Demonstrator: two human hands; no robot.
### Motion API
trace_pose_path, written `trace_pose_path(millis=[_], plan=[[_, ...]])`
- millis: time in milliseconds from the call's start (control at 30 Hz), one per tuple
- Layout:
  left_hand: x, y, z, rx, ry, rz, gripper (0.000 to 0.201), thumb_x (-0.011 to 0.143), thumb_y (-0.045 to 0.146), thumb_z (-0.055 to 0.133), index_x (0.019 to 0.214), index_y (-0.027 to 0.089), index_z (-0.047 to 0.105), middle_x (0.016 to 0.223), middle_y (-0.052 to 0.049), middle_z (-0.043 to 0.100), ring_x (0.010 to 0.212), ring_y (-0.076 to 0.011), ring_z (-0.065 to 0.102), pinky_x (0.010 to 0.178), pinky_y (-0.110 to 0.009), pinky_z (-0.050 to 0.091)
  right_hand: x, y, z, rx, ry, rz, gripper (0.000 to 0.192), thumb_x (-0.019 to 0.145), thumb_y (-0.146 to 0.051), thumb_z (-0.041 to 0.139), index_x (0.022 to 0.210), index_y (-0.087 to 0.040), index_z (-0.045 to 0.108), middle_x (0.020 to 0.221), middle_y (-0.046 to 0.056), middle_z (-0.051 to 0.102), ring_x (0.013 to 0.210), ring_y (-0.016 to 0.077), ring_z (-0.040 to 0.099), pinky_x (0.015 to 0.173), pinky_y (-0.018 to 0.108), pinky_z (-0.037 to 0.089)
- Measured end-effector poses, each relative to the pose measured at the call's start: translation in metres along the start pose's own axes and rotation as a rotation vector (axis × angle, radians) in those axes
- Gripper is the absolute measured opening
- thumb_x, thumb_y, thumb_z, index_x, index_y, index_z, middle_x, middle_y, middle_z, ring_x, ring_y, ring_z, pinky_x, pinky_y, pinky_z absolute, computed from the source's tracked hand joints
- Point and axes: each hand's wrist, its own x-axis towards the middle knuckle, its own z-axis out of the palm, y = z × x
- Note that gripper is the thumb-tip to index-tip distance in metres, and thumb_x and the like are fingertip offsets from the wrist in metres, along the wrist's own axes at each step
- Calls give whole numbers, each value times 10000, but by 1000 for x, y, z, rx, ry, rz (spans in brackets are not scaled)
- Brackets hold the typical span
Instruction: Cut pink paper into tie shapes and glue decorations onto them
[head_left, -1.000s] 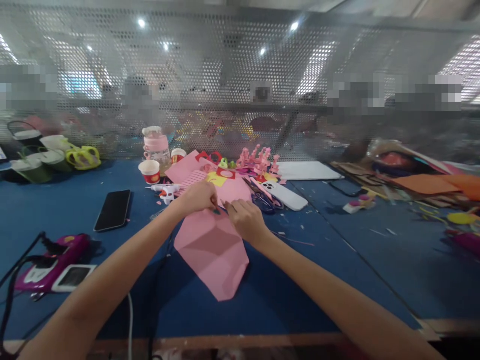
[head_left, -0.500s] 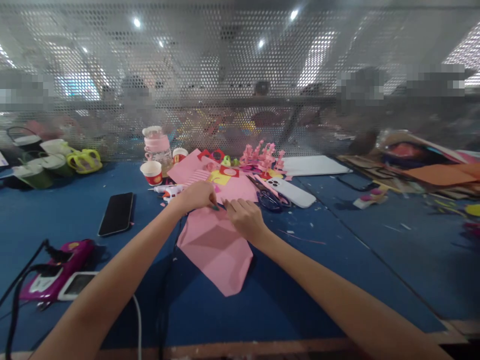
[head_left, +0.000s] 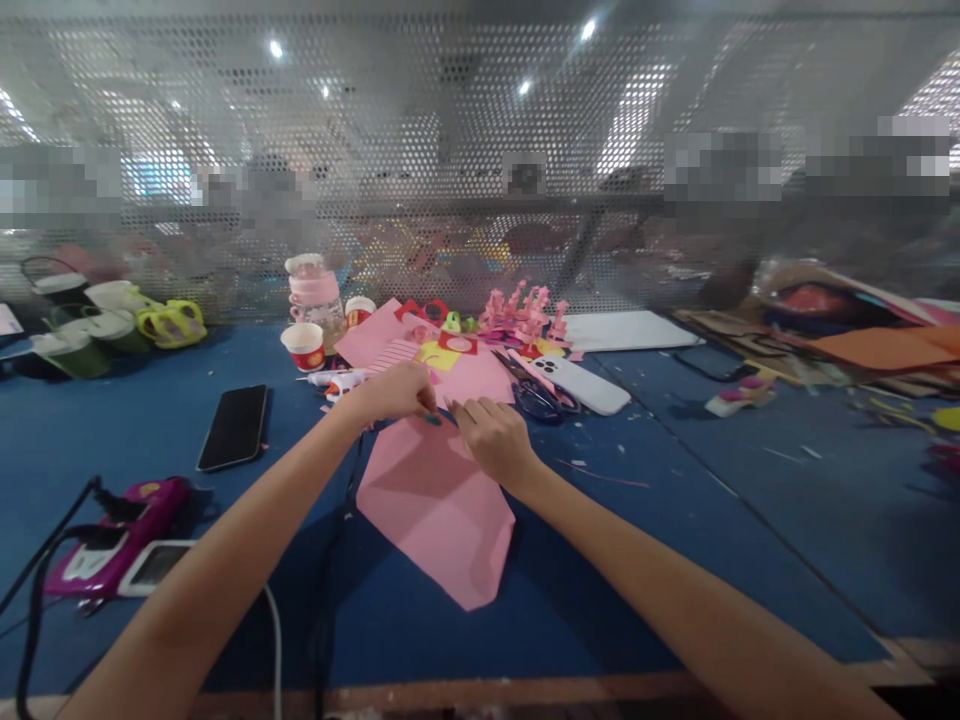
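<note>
Pink paper (head_left: 442, 505) swung right at near end; left hand (head_left: 406, 392), right hand (head_left: 493, 437) pinch its far edge.

My left forearm (head_left: 240, 530) is bare, slim and smooth in outline, narrow at the wrist and broader toward the lower left corner; my right forearm (head_left: 660, 560), also bare, has the same long, tapering shape toward the lower right; my left hand (head_left: 401, 390) is bare, with a small dark teal tip (head_left: 433, 419) on 1 digit, which looks like a painted nail, though it is too small to be sure; my right hand (head_left: 495, 437) is bare too, with softly rounded knuckles and slender fingers (head_left: 471, 410), their nails too blurred to make out.
</note>
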Motion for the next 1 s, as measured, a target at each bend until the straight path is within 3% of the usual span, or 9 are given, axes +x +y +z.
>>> trace_pose_path(millis=[133, 367, 467, 833, 1000], plan=[[1, -4, 2, -44, 4, 34, 155, 643, 107, 621, 746, 164, 720, 601, 1, 670, 514, -71, 497, 552, -174, 330, -1, 1, -2, 14, -5, -1, 261, 850, -144, 465, 613, -156, 571, 527, 20, 535, 558, 150, 438, 553, 284, 227], [0, -8, 4, -27, -3, 92, 242, 607, 21, 603, 751, 176, 720, 605, 7, 667, 532, -73, 495, 542, -168, 332, -5, 1, -1, 80, -179, -8, 222, 855, -121, 436, 733, -145, 621, 609, 29, 581, 594, 150, 456, 557, 287, 221], [0, -7, 4, -15, -8, 85, 234, 606, 21, 599, 741, 169, 721, 607, 3, 665, 534, -74, 495, 538, -168, 331, -5, 1, -1, 81, -191, -2, 210, 846, -116, 449, 732, -144, 623, 607, 27, 578, 591, 148, 452, 555, 288, 217], [-4, 6, -1, -20, -3, -150, 173, 604, 108, 617, 728, 161, 726, 559, 7, 655, 507, -90, 505, 499, -177, 326, -2, -1, -4, 77, -123, -21, 270, 875, -153, 422, 679, -143, 607, 574, 28, 559, 587, 143, 435, 562, 288, 211], [-4, 7, 0, -55, -6, -186, 150, 600, 154, 640, 723, 148, 727, 542, -2, 648, 499, -95, 504, 495, -181, 328, -3, 0, -3, 84, -113, -9, 279, 872, -170, 439, 646, -151, 601, 553, 25, 553, 593, 149, 434, 568, 290, 210]])
